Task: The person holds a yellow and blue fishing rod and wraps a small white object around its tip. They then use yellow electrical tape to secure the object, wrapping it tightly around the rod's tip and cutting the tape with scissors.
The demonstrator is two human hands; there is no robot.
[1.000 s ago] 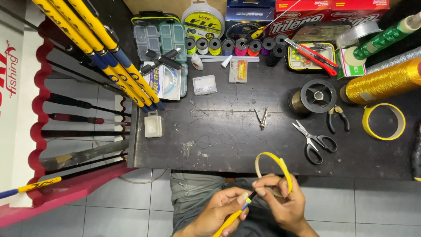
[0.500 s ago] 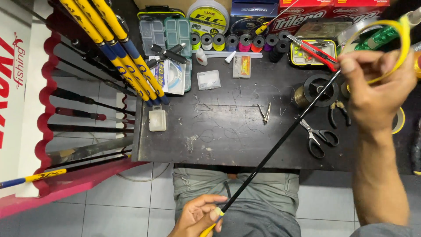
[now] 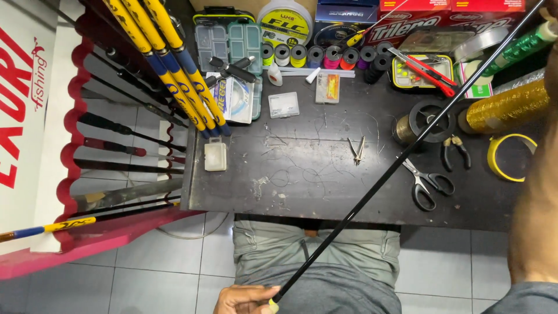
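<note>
The left hand (image 3: pixel 247 299), at six o'clock, has its grip closed on the yellow-tipped butt of a thin black fishing rod (image 3: pixel 401 166), which slants toward one o'clock over the dark table (image 3: pixel 314 168). The right forearm shows at three o'clock; its grip is out of view.

The left hand (image 3: pixel 247 299) is closing its grip around the lower end of a thin black rod (image 3: pixel 401 163), which is slanting up across the dark counter (image 3: pixel 302 168) toward the top right corner, where the right forearm (image 3: pixel 537 221) is rising out of view. Under the rod, a pair of scissors (image 3: pixel 427 185), small pliers (image 3: pixel 455 150) and a yellow tape ring (image 3: pixel 510 157) are lying on the counter. Yellow-and-blue rods (image 3: pixel 174 64) are leaning in the red rack (image 3: pixel 75 116) on the left.
</note>
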